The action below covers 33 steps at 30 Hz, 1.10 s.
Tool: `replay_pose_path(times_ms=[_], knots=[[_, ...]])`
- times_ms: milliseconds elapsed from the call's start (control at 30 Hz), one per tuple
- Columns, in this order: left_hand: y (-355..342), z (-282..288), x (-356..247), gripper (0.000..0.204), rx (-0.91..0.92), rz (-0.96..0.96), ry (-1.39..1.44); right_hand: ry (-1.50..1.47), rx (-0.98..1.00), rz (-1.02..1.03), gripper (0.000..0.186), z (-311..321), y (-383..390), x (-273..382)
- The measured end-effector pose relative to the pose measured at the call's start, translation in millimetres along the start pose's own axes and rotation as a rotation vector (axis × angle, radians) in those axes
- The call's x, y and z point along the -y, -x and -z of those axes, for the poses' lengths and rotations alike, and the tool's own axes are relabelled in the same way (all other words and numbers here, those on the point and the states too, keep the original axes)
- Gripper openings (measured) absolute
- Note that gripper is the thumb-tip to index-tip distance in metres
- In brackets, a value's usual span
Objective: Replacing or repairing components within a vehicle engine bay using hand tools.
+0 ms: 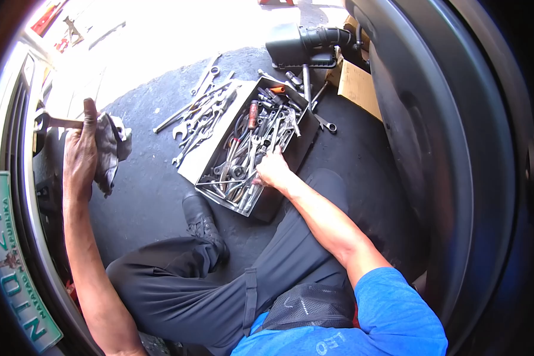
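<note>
Left hand (80,157) holds a grey rag (108,151) beside the vehicle's edge; right hand (273,169) dips past the toolbox's (296,145) right rim among tools (261,133), grip unclear. Dark floor (151,178) separates rag and toolbox.

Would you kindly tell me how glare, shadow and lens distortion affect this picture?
In the head view, glare washes the far ground out to white; shadow darkens the floor right of the toolbox; the green-and-white plate bows along the fisheye rim; the corners fall to black; the right hand is brightly lit.
</note>
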<state>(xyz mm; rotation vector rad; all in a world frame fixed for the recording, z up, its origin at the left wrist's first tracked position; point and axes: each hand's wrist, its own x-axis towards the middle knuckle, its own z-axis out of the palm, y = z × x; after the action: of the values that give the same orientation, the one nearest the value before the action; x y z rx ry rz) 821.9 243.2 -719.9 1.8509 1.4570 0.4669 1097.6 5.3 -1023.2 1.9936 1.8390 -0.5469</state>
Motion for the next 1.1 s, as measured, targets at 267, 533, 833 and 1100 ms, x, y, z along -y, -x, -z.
replay_pose_path(times_ms=[267, 533, 833, 1100], knots=[[3.3, -14.3, -10.6, 0.073, -0.035, -0.100, 0.076, -0.302, -0.294, -0.195, 0.052, 21.3, 23.3, -41.2], [12.1, -34.7, -32.4, 0.054, 0.200, -0.120, 0.141, -1.458, -0.171, -0.163, 0.057, 20.0, 28.1, -33.7], [16.9, -56.8, -40.8, 0.056, 0.486, -0.096, 0.097, -1.862, -0.213, 0.227, 0.062, 159.8, 48.3, 93.9], [10.6, -48.8, -25.6, 0.043, 0.479, -0.047, 0.348, -1.848, -0.256, 0.478, 0.071, 180.3, 33.3, 127.2]])
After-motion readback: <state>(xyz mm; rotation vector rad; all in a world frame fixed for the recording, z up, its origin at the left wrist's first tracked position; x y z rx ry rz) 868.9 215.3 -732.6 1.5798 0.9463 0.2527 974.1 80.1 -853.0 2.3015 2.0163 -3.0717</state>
